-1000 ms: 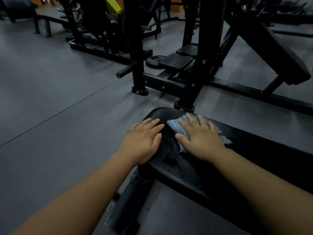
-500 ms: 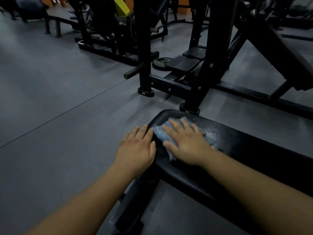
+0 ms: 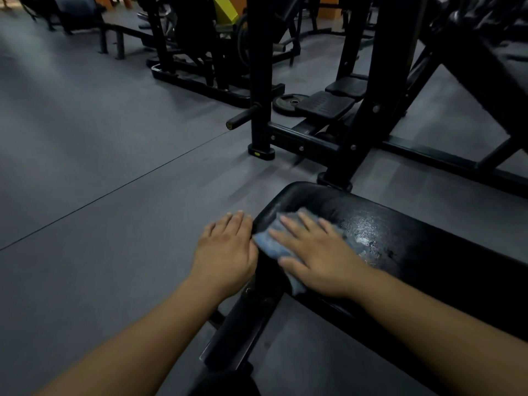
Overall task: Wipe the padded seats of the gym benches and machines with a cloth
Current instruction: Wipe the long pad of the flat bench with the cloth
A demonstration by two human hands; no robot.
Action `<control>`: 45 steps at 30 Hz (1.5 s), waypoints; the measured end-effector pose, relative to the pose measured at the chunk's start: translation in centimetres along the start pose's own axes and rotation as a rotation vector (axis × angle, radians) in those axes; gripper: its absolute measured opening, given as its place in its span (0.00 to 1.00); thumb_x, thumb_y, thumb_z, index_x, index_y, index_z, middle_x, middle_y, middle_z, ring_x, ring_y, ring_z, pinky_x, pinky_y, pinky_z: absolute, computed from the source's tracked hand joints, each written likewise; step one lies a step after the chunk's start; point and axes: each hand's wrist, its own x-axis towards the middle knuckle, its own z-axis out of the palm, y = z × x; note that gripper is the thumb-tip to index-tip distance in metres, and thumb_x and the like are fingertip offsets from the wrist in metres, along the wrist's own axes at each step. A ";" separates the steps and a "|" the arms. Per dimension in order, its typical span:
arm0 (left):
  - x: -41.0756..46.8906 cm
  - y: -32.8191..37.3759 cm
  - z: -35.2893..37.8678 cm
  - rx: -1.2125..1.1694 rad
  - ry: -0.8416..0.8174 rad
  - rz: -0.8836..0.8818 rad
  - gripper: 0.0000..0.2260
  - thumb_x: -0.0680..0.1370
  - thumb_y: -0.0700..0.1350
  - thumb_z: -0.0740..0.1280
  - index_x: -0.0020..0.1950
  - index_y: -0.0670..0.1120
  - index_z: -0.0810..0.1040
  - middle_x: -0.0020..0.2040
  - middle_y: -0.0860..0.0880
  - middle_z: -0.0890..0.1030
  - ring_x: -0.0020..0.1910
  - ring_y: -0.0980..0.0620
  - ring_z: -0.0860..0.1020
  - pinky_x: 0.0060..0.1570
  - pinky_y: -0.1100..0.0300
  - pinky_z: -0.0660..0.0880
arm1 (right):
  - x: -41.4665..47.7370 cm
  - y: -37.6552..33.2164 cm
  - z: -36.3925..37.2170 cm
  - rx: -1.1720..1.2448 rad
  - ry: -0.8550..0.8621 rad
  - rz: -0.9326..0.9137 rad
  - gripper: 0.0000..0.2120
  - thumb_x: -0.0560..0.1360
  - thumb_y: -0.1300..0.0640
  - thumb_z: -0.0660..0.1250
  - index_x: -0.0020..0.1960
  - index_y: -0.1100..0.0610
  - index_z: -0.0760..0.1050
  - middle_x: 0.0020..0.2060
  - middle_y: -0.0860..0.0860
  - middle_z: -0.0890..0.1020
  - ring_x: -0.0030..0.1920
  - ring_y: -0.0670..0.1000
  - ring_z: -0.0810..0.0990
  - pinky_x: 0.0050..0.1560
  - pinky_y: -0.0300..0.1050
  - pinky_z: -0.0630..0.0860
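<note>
A black padded bench (image 3: 423, 241) runs from the centre to the right, with a wet shiny patch near its left end. My right hand (image 3: 317, 252) lies flat on a blue-grey cloth (image 3: 268, 242), pressing it onto the pad's left end. The cloth is mostly hidden under the palm. My left hand (image 3: 228, 252) rests with fingers together at the left edge of the pad, beside the cloth, holding nothing.
A black rack frame (image 3: 351, 121) with footplates and a weight plate (image 3: 288, 102) stands just behind the bench. An inclined bench (image 3: 485, 67) rises at right. More machines stand at the back. Grey floor (image 3: 100, 167) stretches to the left.
My right hand has slid the cloth leftward to the pad's left end, leaving a wet patch behind it. My left hand has shifted off the pad top to its left edge.
</note>
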 end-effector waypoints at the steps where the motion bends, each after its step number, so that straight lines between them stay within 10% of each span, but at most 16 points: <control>1: -0.1 -0.3 -0.1 0.002 0.004 -0.005 0.31 0.77 0.56 0.44 0.74 0.44 0.70 0.74 0.45 0.72 0.72 0.45 0.70 0.70 0.47 0.65 | -1.4 0.4 -0.2 0.016 -0.010 -0.037 0.35 0.73 0.31 0.36 0.80 0.36 0.48 0.80 0.40 0.44 0.80 0.47 0.42 0.77 0.55 0.43; 7: -0.3 -0.8 -1.1 0.017 -0.044 -0.027 0.31 0.78 0.54 0.44 0.79 0.46 0.60 0.79 0.47 0.62 0.78 0.48 0.60 0.74 0.50 0.57 | 5.9 2.7 -1.0 0.018 -0.017 0.336 0.29 0.81 0.34 0.45 0.80 0.38 0.47 0.81 0.45 0.44 0.80 0.56 0.41 0.77 0.61 0.42; 16: -0.1 -1.4 -1.2 0.025 -0.097 -0.039 0.34 0.75 0.55 0.41 0.80 0.46 0.55 0.80 0.48 0.59 0.78 0.49 0.58 0.74 0.52 0.56 | 2.7 -3.1 0.3 0.014 -0.003 -0.116 0.33 0.76 0.35 0.38 0.79 0.39 0.56 0.81 0.42 0.52 0.80 0.49 0.46 0.77 0.56 0.45; 25: 1.5 3.5 -2.7 0.016 -0.042 0.166 0.40 0.68 0.56 0.37 0.81 0.48 0.54 0.81 0.49 0.56 0.79 0.50 0.55 0.75 0.53 0.54 | -4.3 3.6 -1.1 0.165 0.021 -0.167 0.25 0.81 0.44 0.51 0.77 0.45 0.64 0.76 0.41 0.65 0.75 0.42 0.60 0.73 0.32 0.48; 30: 4.4 7.4 -1.6 -0.027 0.009 0.189 0.36 0.72 0.56 0.44 0.78 0.46 0.64 0.78 0.46 0.65 0.77 0.46 0.63 0.73 0.50 0.61 | -2.5 8.8 -1.7 0.028 0.070 -0.048 0.24 0.84 0.44 0.53 0.80 0.43 0.57 0.80 0.45 0.56 0.79 0.50 0.54 0.75 0.47 0.51; 36: 4.3 11.3 -3.3 -0.050 -0.169 0.098 0.38 0.71 0.57 0.42 0.79 0.45 0.61 0.79 0.47 0.63 0.77 0.48 0.61 0.75 0.50 0.61 | -2.9 5.8 -2.9 0.098 0.096 0.095 0.18 0.72 0.55 0.71 0.62 0.53 0.76 0.63 0.53 0.75 0.61 0.59 0.73 0.55 0.54 0.71; 40: 2.6 13.4 -8.9 -0.047 -0.290 0.066 0.39 0.70 0.58 0.39 0.81 0.47 0.56 0.81 0.49 0.56 0.79 0.49 0.55 0.76 0.50 0.58 | -7.5 4.0 -8.3 0.260 -0.201 0.065 0.08 0.76 0.59 0.67 0.55 0.54 0.74 0.53 0.52 0.72 0.56 0.55 0.70 0.45 0.50 0.73; 45: 1.8 17.0 -22.9 -0.112 -0.235 0.092 0.37 0.72 0.56 0.43 0.80 0.47 0.59 0.81 0.48 0.57 0.79 0.47 0.55 0.74 0.49 0.59 | -11.4 3.9 -22.0 0.332 0.048 0.196 0.06 0.75 0.60 0.63 0.51 0.55 0.73 0.51 0.52 0.72 0.53 0.55 0.70 0.45 0.52 0.73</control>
